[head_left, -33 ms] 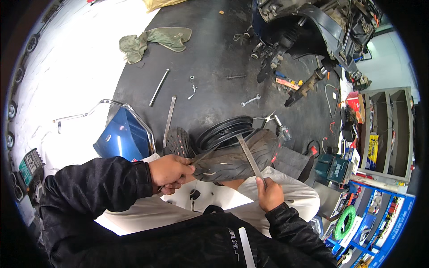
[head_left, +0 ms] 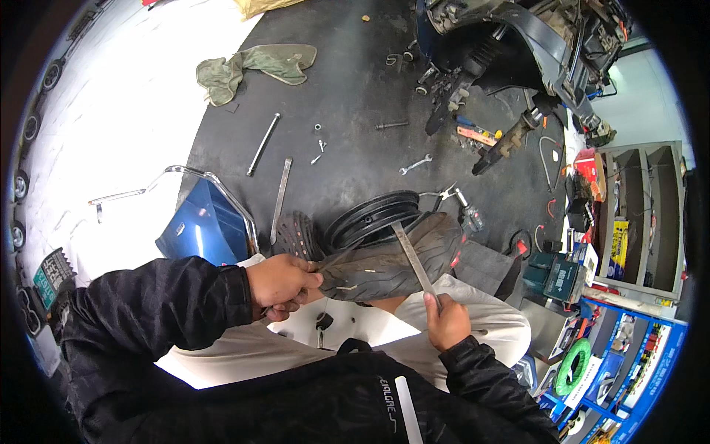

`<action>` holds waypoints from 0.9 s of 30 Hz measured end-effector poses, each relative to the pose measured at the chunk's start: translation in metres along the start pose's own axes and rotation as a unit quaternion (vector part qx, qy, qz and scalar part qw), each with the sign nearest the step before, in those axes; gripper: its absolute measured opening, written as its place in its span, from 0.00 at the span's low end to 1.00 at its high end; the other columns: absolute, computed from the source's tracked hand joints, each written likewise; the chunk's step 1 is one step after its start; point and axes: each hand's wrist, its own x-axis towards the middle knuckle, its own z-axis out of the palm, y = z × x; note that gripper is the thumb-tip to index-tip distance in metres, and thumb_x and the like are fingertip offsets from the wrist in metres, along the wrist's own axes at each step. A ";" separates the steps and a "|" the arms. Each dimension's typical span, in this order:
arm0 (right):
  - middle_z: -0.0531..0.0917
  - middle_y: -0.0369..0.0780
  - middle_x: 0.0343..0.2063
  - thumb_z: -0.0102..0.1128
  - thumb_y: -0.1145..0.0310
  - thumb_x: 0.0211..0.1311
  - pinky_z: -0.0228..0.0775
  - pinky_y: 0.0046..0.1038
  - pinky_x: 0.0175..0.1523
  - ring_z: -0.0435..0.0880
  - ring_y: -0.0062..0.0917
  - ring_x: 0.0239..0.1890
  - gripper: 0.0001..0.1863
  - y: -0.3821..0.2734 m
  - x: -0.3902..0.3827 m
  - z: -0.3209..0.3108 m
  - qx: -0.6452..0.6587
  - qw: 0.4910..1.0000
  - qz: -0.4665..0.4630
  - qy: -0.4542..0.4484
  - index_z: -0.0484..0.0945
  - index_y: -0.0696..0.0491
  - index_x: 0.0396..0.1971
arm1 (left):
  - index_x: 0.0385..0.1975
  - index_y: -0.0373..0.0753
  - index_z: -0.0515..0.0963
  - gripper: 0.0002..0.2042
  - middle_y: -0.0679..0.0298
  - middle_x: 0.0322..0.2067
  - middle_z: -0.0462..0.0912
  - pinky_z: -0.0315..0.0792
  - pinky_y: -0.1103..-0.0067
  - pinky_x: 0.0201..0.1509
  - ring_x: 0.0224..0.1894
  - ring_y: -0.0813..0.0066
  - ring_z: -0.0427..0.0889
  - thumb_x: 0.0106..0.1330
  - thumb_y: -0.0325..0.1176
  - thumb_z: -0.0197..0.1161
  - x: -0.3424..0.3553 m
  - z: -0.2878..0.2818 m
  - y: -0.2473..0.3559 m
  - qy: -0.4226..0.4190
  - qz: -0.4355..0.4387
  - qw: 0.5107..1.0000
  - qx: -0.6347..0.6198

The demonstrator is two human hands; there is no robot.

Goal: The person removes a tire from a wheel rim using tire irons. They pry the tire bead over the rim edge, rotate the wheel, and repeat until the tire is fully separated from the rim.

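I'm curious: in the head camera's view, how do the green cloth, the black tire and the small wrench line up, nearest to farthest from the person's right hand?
From the right hand:
1. Black tire: just ahead, to its left.
2. Small wrench: beyond the tire, on the dark floor.
3. Green cloth: farthest, toward the upper left.

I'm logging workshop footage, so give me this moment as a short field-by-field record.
Left hand: closed around a thin metal bar reaching the black rubber tyre
Right hand: closed around a flat silver metal bar lying across the tyre, far end at the black metal rim
Floor tools: silver metal wrench; long silver metal rod
Left side: glossy blue panel
Right side: grey shelf unit
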 end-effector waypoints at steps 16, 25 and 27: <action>0.83 0.57 0.21 0.60 0.52 0.77 0.74 0.57 0.34 0.84 0.60 0.27 0.24 -0.025 0.021 -0.001 0.034 0.999 -0.011 -0.011 0.81 0.58 0.28 | 0.56 0.25 0.77 0.20 0.64 0.26 0.80 0.66 0.78 0.26 0.24 0.79 0.75 0.79 0.40 0.64 0.058 0.042 -0.088 0.185 0.144 0.969 -0.076; 0.84 0.58 0.23 0.60 0.51 0.77 0.76 0.57 0.36 0.85 0.60 0.28 0.25 -0.023 0.042 0.004 -0.004 1.000 -0.021 -0.001 0.81 0.59 0.28 | 0.46 0.26 0.78 0.16 0.65 0.27 0.81 0.69 0.77 0.32 0.29 0.80 0.76 0.77 0.37 0.67 0.108 0.070 -0.117 0.255 0.287 0.916 -0.120; 0.84 0.59 0.24 0.59 0.51 0.78 0.76 0.57 0.37 0.85 0.61 0.30 0.26 -0.022 0.046 0.005 -0.015 1.000 -0.017 -0.010 0.81 0.60 0.29 | 0.47 0.25 0.78 0.16 0.65 0.27 0.81 0.69 0.77 0.32 0.28 0.79 0.76 0.77 0.37 0.67 0.117 0.075 -0.117 0.271 0.299 0.906 -0.129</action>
